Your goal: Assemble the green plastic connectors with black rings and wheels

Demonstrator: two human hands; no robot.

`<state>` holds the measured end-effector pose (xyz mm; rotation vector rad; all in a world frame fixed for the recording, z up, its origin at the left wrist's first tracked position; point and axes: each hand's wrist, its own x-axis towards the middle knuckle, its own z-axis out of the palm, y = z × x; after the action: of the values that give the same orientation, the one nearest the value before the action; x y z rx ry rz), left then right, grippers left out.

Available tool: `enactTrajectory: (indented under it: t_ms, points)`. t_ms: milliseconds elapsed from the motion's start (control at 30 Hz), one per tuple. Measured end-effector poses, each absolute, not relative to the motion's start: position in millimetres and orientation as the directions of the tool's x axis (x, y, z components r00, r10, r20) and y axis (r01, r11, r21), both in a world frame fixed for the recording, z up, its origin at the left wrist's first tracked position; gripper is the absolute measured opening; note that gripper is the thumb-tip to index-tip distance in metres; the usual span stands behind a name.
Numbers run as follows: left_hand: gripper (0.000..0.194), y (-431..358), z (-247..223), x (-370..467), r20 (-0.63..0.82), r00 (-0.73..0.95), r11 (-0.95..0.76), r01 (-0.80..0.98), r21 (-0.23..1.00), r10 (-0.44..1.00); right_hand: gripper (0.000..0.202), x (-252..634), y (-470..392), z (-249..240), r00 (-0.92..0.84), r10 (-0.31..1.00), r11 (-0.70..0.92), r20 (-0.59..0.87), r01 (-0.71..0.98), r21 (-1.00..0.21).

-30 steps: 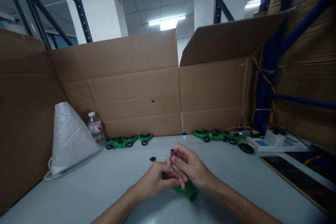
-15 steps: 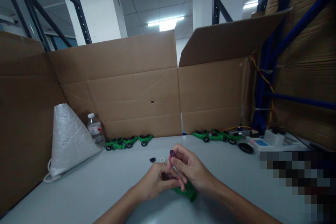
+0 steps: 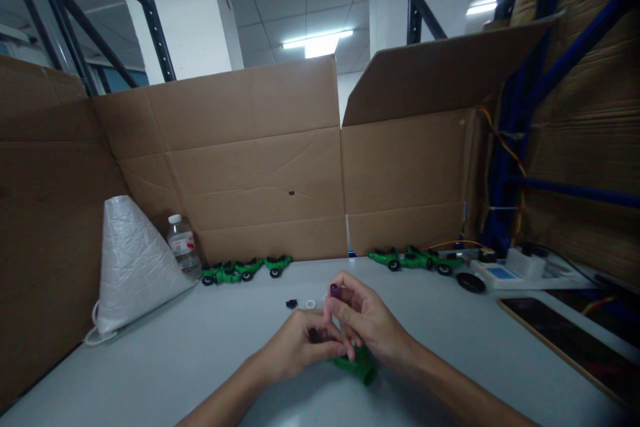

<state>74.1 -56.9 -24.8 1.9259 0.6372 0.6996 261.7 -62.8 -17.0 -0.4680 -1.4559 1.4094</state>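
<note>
grey worktop before cardboard; right hand pinches a purple-ended tool, its end now slightly further right, suggesting a small turn. left hand curls at the green part beneath both, its fingers' hold hidden.

Pale grey table; just left of the white ring, small black piece; farther left, silvery bag, bottle; behind, both sides, green toy vehicles; far right, power strip, dark slab.

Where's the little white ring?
In the head view, the white ring lies on the table near the middle, beyond the left hand and just right of a small black piece.
</note>
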Motion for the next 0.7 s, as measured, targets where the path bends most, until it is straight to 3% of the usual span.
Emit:
enactTrajectory:
  t_ms: [333, 700]
  points:
    - [0.036, -58.9, -21.1, 75.9, 0.189, 0.701, -0.379, 0.125, 0.917, 0.688, 0.049, 260.7, -62.6, -15.8, -0.428, 0.824, 0.209, 0.371, -0.379, -0.902]
    - [0.039, -58.2, -21.9, 76.6, 0.177, 0.715, -0.379, 0.131, 0.916, 0.677, 0.040, 262.7, -62.6, -18.5, -0.431, 0.815, 0.222, 0.387, -0.384, -0.896]
